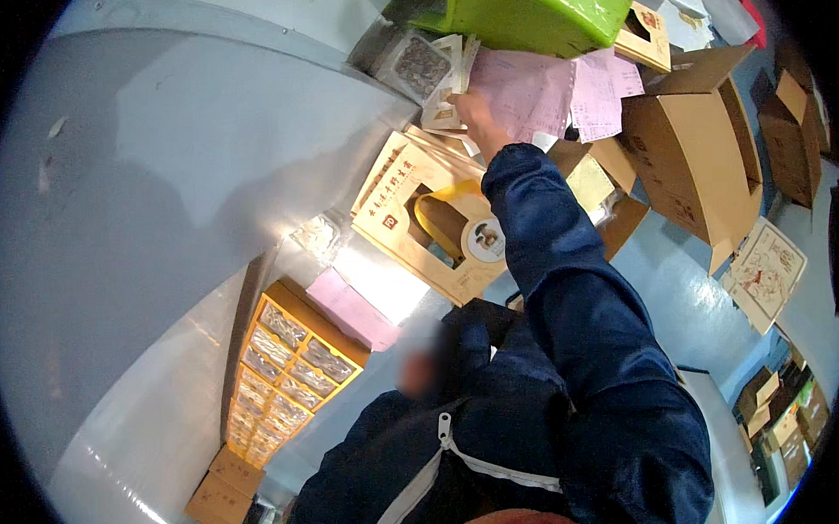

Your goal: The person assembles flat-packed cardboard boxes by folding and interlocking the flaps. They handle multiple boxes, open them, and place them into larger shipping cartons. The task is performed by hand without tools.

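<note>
My right hand [474, 117] reaches to the far end of the surface, its fingers closed on the edge of a flat beige-and-white packet [444, 111]. Beside that packet lies a clear bag of dark dried pieces [419, 66]. Pink printed sheets [524, 87] spread just right of the hand. Closer to me, below the wrist, rest stacked cream gift boxes [394, 203] with a cut-out window, a yellow ribbon handle [432, 211] and a round mushroom label. My left hand [418, 374] is near my chest, smeared, so its fingers cannot be made out.
A green plastic stool [540, 13] stands over the papers. Open brown cartons [688, 156] fill the right side. To the left is a yellow compartment box [289, 364] of wrapped dried goods, near a brown carton [224, 493]. A grey wall panel [186, 178] borders the left.
</note>
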A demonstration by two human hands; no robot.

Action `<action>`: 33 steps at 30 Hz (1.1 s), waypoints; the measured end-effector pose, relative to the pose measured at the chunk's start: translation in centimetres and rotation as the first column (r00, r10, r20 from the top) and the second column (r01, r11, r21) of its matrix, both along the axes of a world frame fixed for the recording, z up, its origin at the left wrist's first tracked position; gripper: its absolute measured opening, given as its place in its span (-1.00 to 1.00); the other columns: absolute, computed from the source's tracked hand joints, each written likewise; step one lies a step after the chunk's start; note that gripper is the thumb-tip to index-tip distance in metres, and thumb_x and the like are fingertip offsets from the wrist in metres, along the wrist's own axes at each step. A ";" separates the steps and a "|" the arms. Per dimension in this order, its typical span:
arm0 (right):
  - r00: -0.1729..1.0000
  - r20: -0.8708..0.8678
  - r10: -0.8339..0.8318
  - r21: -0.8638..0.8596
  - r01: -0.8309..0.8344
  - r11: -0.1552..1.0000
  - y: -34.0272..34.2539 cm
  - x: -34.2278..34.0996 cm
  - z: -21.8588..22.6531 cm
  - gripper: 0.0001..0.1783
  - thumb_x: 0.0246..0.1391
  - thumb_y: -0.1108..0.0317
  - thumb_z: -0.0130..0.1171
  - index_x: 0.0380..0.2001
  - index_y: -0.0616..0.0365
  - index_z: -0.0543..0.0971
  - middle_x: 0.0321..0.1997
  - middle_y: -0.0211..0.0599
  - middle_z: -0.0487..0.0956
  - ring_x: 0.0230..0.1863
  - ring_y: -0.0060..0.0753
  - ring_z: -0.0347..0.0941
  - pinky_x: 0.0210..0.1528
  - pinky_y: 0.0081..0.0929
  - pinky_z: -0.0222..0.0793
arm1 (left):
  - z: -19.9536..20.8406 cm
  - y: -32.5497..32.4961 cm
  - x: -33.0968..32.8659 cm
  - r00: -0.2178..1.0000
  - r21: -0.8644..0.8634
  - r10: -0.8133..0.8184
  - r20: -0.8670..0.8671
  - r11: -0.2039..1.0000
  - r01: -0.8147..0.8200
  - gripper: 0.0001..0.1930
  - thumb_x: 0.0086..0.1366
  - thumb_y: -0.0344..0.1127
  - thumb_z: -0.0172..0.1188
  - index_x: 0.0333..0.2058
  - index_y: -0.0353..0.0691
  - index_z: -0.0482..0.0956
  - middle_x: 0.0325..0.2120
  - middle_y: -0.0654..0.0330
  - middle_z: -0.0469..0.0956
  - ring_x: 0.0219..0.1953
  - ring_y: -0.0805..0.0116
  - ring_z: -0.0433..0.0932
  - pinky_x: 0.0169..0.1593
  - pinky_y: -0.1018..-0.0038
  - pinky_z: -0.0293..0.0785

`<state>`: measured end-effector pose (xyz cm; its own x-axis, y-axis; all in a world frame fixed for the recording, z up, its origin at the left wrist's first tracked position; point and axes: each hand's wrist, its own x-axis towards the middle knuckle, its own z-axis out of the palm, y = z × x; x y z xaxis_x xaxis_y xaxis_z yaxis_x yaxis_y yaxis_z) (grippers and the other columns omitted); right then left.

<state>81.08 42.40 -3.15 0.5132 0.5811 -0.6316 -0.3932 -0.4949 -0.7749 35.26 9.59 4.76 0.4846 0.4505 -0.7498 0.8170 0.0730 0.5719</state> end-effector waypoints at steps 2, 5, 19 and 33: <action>0.991 -0.066 -0.113 0.015 0.114 0.993 0.5 0.0 -1.2 -0.69 -0.07 0.48 0.07 -0.18 0.28 0.43 -0.31 -0.09 0.52 -0.36 -0.11 0.51 -0.26 -0.16 0.47 | -0.3 0.5 -0.3 1.000 0.009 0.010 -0.001 1.000 -0.010 -0.78 0.13 -0.21 0.05 -0.30 -0.16 0.52 -0.34 0.13 0.51 -0.29 0.19 0.45 -0.20 0.36 0.42; 0.996 -0.050 -0.077 -0.021 0.076 0.997 0.8 0.5 -2.3 -0.70 -0.08 0.43 0.09 -0.20 0.24 0.46 -0.27 -0.10 0.53 -0.34 -0.03 0.52 -0.31 -0.11 0.49 | -0.2 0.4 -0.6 1.000 0.021 0.020 -0.005 1.000 -0.020 -0.79 0.12 -0.20 0.06 -0.31 -0.15 0.53 -0.32 0.13 0.50 -0.28 0.18 0.44 -0.19 0.35 0.42; 0.950 -0.297 -0.097 -0.096 0.072 0.993 0.5 -3.4 -0.1 -0.65 -0.05 0.29 0.09 -0.28 0.40 0.46 -0.32 0.00 0.52 -0.42 -0.10 0.53 -0.49 -0.31 0.51 | 0.7 -0.1 -1.7 0.999 0.080 0.035 -0.009 0.996 -0.035 -0.81 0.09 -0.18 0.09 -0.36 -0.08 0.56 -0.27 0.14 0.49 -0.20 0.12 0.41 -0.13 0.31 0.39; 0.701 0.548 0.456 -0.210 -0.412 0.886 3.9 1.4 11.8 -0.63 -0.20 0.17 0.18 -0.51 0.34 0.59 -0.61 -0.16 0.57 -0.54 -0.33 0.55 -0.44 -0.46 0.47 | -0.7 3.3 -0.6 0.999 0.139 0.021 0.033 0.990 -0.026 -0.81 0.08 -0.20 0.11 -0.34 -0.10 0.55 -0.26 0.17 0.49 -0.19 0.18 0.40 -0.11 0.35 0.38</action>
